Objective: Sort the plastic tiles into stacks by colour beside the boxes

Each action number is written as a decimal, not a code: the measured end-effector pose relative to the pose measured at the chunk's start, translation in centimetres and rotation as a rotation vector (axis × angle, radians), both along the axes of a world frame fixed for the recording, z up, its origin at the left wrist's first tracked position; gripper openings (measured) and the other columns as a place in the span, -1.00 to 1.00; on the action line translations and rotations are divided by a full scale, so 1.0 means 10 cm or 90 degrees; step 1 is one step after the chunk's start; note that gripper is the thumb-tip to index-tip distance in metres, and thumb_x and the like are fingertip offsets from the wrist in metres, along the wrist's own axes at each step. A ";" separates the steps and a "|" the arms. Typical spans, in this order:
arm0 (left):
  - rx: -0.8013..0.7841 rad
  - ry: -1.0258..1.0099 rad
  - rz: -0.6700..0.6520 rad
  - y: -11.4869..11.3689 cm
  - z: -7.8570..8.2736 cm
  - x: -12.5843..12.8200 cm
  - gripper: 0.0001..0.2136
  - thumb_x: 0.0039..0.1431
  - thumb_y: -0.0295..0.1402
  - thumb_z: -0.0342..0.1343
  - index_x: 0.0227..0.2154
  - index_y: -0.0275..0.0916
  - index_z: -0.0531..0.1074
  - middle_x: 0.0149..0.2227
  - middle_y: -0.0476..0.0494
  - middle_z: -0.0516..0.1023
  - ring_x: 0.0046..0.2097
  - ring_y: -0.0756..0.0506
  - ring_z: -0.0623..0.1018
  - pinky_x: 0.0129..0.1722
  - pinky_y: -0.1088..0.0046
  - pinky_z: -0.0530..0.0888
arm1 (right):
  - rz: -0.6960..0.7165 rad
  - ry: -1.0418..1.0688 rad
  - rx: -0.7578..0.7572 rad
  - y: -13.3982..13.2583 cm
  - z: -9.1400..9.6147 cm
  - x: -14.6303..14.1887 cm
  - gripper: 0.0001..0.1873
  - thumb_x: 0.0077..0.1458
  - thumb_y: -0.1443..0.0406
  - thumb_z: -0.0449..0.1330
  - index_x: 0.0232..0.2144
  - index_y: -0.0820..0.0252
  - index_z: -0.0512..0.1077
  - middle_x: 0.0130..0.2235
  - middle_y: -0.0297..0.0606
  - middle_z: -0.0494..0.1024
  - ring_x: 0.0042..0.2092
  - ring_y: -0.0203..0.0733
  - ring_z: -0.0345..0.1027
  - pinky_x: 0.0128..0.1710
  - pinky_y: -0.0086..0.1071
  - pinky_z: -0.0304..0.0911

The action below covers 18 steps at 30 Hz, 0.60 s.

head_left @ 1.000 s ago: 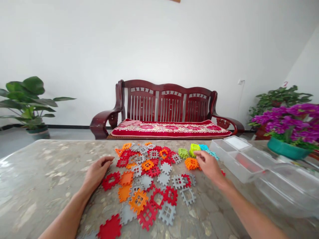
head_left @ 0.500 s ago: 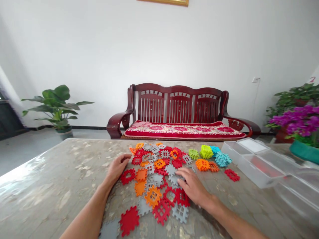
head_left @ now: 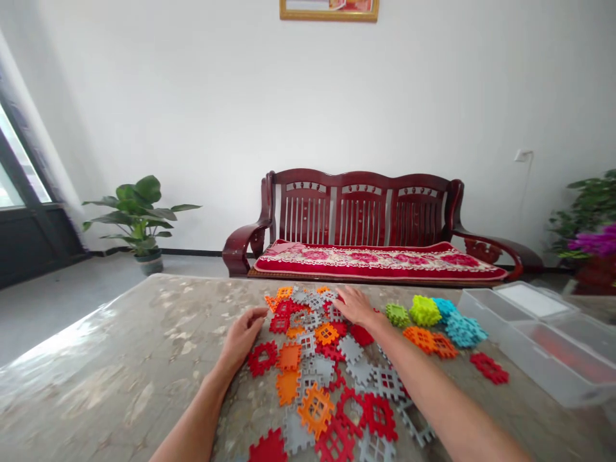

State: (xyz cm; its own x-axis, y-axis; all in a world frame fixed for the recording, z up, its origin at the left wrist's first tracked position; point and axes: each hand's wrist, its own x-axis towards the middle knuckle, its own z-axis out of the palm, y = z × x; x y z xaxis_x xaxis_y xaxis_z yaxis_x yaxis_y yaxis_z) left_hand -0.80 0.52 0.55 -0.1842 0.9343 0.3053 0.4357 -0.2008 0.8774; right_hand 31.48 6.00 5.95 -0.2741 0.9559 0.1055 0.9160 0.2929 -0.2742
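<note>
Several flat red, orange and grey toothed plastic tiles (head_left: pixel 317 366) lie spread over the marble table (head_left: pixel 120 359). My left hand (head_left: pixel 245 333) rests flat at the pile's left edge, fingers loosely out, next to a red tile (head_left: pixel 262 357). My right hand (head_left: pixel 353 305) lies palm down on tiles at the far side of the pile, fingers extended. To the right sit small stacks of green (head_left: pixel 398 314), lime (head_left: pixel 425 310), blue (head_left: pixel 459 324) and orange tiles (head_left: pixel 423 338), and one lone red tile (head_left: pixel 489 367).
Clear plastic boxes (head_left: pixel 539 333) stand at the table's right. Behind the table is a dark wooden bench (head_left: pixel 370 221) with a red cushion. A leafy potted plant (head_left: pixel 139 215) stands at the left, purple flowers (head_left: pixel 597 244) at the right edge.
My right hand moved from the green and orange stacks to the pile's middle, then to its far side. My left hand stayed put. The camera tilted up and turned left.
</note>
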 end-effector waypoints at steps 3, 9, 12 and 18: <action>-0.003 -0.006 0.002 -0.01 -0.01 0.00 -0.64 0.00 -0.14 0.09 -0.19 -0.22 0.54 -0.17 -0.18 0.67 -0.11 -0.18 0.61 -0.03 0.26 0.50 | 0.021 0.008 -0.019 0.02 -0.07 -0.03 -0.47 0.29 0.09 -0.03 0.24 0.04 0.30 0.24 -0.12 0.38 0.25 0.00 0.23 0.23 0.00 0.05; -0.011 -0.005 -0.013 -0.07 0.08 0.05 -0.66 0.01 -0.14 0.07 -0.22 -0.20 0.54 -0.19 -0.13 0.67 -0.11 -0.18 0.61 -0.03 0.25 0.50 | 0.166 0.075 0.004 -0.46 -0.05 0.00 -0.60 0.29 0.12 0.01 0.09 -0.02 0.45 0.18 -0.25 0.47 0.21 -0.10 0.28 0.26 -0.04 0.01; -0.028 -0.021 -0.035 -0.10 0.14 0.08 -0.67 0.00 -0.13 0.08 -0.24 -0.19 0.55 -0.22 -0.11 0.67 -0.13 -0.19 0.61 -0.05 0.25 0.51 | 0.217 0.091 -0.002 -0.76 -0.01 0.04 -0.63 0.31 0.09 0.01 0.02 -0.07 0.50 0.17 -0.29 0.48 0.26 -0.06 0.22 0.29 0.08 -0.10; -0.054 -0.078 -0.015 -0.15 0.20 0.05 -0.53 -0.05 0.01 0.13 -0.19 -0.24 0.54 -0.13 -0.20 0.66 -0.08 -0.20 0.60 -0.01 0.27 0.49 | 0.212 0.214 0.024 -1.10 -0.07 0.27 -0.58 0.36 0.10 -0.08 -0.08 0.00 0.55 0.04 -0.30 0.58 0.16 -0.11 0.33 0.28 -0.05 0.01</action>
State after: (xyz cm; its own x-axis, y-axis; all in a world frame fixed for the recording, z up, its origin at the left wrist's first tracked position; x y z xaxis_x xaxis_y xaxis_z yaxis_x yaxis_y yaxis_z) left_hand -0.33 -0.94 2.53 -0.1925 0.9604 0.2012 0.3199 -0.1324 0.9382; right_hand 34.17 -4.99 5.24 -0.5101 0.8152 0.2745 0.6325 0.5717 -0.5225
